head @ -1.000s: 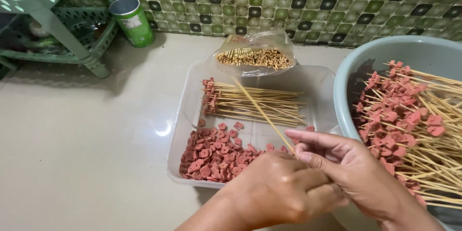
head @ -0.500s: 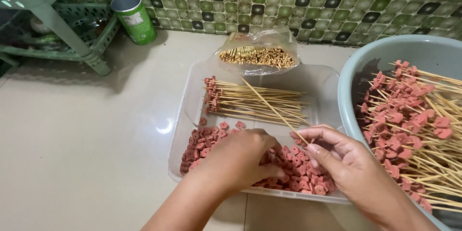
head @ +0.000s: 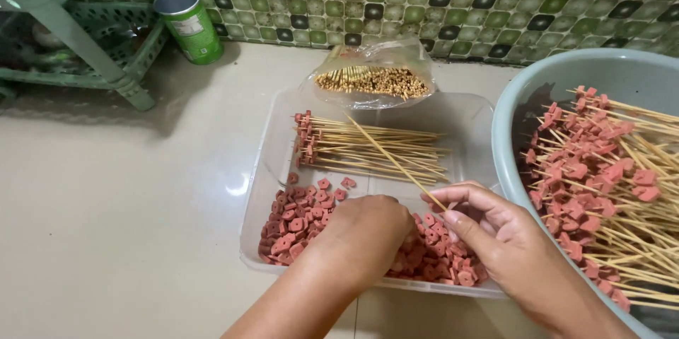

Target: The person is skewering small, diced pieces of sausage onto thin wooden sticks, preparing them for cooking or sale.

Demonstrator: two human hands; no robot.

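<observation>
Head view, looking down: nearest me, the left hand (head: 364, 236) is dug into the heap of small pink sausage pieces (head: 297, 222) at the front of the clear plastic tray (head: 265, 148); its fingers curl down into the pile, and I cannot tell whether they have pinched a piece. Just beside it the right hand (head: 495, 236) has its fingers closed on the near end of a bare bamboo skewer (head: 392, 159), which slants up and away over the tray. To do this well, I'd say take one piece at a time, keep the skewer steady and push it through the middle. Farther in the tray lies a bundle of loaded skewers (head: 368, 148), pieces at their left ends. To the right, a grey basin (head: 537, 91) is full of finished sticks. Beyond the tray sits a bag of fresh skewers (head: 371, 81), then a green can (head: 187, 24) and a green plastic rack (head: 78, 42) by the tiled wall
</observation>
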